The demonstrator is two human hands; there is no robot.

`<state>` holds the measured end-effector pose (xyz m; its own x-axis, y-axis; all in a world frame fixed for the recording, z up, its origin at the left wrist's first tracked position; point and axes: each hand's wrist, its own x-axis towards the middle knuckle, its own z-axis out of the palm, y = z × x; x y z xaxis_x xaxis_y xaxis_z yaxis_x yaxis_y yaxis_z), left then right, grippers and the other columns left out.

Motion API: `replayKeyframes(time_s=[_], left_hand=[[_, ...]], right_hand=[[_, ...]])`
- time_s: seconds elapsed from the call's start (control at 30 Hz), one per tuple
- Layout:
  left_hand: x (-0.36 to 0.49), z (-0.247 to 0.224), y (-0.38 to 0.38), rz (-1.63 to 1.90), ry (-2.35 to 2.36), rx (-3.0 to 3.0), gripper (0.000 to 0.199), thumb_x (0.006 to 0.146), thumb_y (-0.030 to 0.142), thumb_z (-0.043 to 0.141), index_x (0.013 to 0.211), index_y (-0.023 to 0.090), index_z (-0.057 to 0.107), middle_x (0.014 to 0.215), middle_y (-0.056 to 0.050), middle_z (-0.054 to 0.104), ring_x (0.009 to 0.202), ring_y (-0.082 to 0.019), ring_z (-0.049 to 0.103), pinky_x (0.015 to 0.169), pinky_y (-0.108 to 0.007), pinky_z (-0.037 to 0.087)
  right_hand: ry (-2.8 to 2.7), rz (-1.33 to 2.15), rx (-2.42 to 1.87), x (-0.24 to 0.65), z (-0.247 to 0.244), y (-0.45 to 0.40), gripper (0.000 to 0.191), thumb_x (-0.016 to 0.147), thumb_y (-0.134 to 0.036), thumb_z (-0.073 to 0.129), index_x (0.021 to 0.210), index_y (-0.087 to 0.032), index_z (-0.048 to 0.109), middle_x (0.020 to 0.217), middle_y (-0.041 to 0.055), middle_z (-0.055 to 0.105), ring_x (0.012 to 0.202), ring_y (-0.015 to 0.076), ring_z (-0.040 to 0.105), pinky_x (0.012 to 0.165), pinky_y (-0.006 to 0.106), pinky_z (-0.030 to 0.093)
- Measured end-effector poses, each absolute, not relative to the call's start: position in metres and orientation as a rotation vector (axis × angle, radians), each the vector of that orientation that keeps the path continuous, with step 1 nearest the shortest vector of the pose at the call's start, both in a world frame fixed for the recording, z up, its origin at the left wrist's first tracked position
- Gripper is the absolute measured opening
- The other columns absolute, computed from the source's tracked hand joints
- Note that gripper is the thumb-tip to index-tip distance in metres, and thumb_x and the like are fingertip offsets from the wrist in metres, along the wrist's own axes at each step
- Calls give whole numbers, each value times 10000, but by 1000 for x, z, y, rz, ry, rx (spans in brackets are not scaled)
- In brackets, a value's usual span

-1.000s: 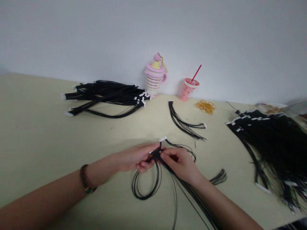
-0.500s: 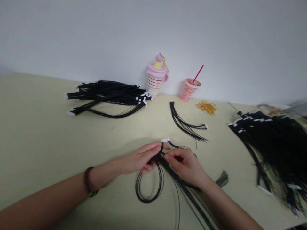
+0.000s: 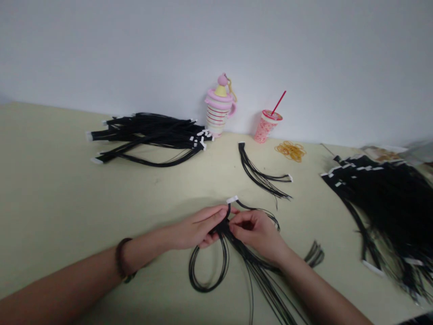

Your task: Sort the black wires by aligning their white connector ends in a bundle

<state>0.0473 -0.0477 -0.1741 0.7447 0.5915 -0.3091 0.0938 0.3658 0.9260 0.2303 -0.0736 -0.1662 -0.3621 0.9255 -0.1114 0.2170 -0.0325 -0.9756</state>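
A black wire harness (image 3: pixel 237 246) runs between my hands, with a white connector (image 3: pixel 232 199) at its far end. My left hand (image 3: pixel 201 225) is closed round the wires just below that connector. Part of the bundle curls into a loop (image 3: pixel 207 289) beneath the left hand. With thumb and forefinger together, my right hand (image 3: pixel 257 232) pinches at the bundle beside the left fingers. Loose wires trail towards the near edge, and some frayed wire ends (image 3: pixel 315 254) show beyond the right wrist.
A pile of black harnesses (image 3: pixel 149 135) lies at the back left, a larger pile (image 3: pixel 382 198) at the right. One separate harness (image 3: pixel 260 176) rests beyond my hands. A pink-lidded cup (image 3: pixel 217 113), a straw cup (image 3: pixel 265 127) and yellow rubber bands (image 3: pixel 291 151) stand or lie near the wall.
My right fingers have shifted slightly left, closer to my left hand on the wires. Below them the trailing strands lie more spread out. The left hand keeps its hold.
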Motion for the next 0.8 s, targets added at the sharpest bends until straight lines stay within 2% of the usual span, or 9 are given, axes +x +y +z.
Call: replayKeyframes(time_s=[0.17,0.33,0.43,0.53,0.63,0.7,0.8], left_hand=[[48,-175,-48,388,689,1171,355,917,492,339,1023,180,473,550,73,342,429,-56,278,379,-148,228],[49,-176,-48,394,689,1184,352,910,490,363,1018,181,491,543,68,364,430,-55,289,375,-143,228],[51,-176,-47,400,785,1118,355,893,490,395,1075,192,463,533,53,423,425,-65,322,368,-146,218],[53,-174,-43,390,848,1034,372,905,437,355,1201,213,376,493,37,482,371,-65,270,354,-153,170],[53,-170,-40,368,854,980,418,901,364,331,1296,239,276,502,22,523,348,-54,206,357,-153,130],[52,-169,-40,357,836,965,482,888,326,351,1344,276,201,505,36,509,350,-52,208,366,-149,145],[52,-169,-41,339,824,971,507,876,307,367,1356,276,206,516,37,493,351,-47,211,370,-148,147]], right_hand=[[-2094,890,-1230,234,-152,-83,135,752,-80,502,734,-147,618,671,-2,560,591,115,492,574,207,365],[-2178,825,-1328,236,-146,-87,107,788,-80,497,750,-161,556,689,-10,560,580,112,499,543,202,351],[-2139,850,-1300,238,-141,-86,179,744,-44,504,868,-169,539,631,-42,533,511,95,462,506,194,332],[-2104,959,-1193,244,-132,-85,257,718,-33,493,919,-168,579,608,-46,507,500,87,431,491,185,326],[-1931,1274,-1116,255,-124,-82,139,715,-85,518,762,-145,634,588,-17,517,497,87,418,454,183,308],[-1684,1561,-1048,265,-122,-77,94,698,-136,554,721,-135,645,553,-1,542,447,85,418,414,179,303],[-1314,1839,-900,279,-123,-70,77,657,-218,607,669,-146,634,535,28,578,375,93,433,347,175,285]])
